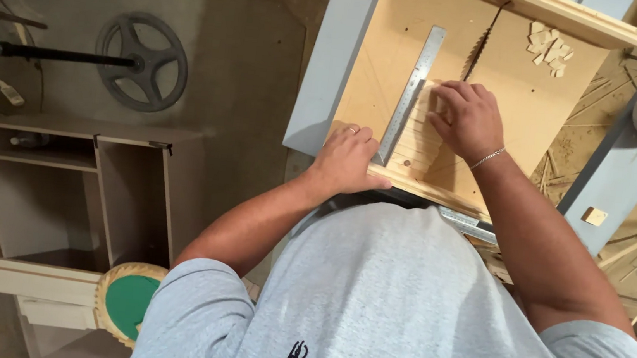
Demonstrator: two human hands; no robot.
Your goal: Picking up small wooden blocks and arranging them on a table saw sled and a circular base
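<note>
Grey cloth comes first: the person's shirt (392, 303) fills the bottom of the view, and both bare arms reach forward from it. Just past the shirt is the near edge of a flat wooden board (512, 104) that sits like a sled on a blue-grey saw table (329, 71). The left hand (348, 158) rests on that near edge with its fingers (354, 134) curled down flat on the wood and a ring on one of them; it presses but grips nothing. Right beside those fingers, touching the hand's side, lies a long metal ruler (412, 91) that runs away from the person at a slant. On the other side of the ruler is the right hand (468, 119), with a thin bracelet on its wrist. Its fingers are bent and spread, pushing down on a small light piece of wood (417, 126) that lies against the ruler. Just past the right fingertips the round saw blade (477, 50) sticks up through a slit in the board. Farther off, beyond the blade and to the right, sits a little heap of wood scraps (549, 47). Far to the left of the left hand, down on the floor, are a dark wheel (141, 62) on a bar and an open wooden cabinet (76, 187).
</note>
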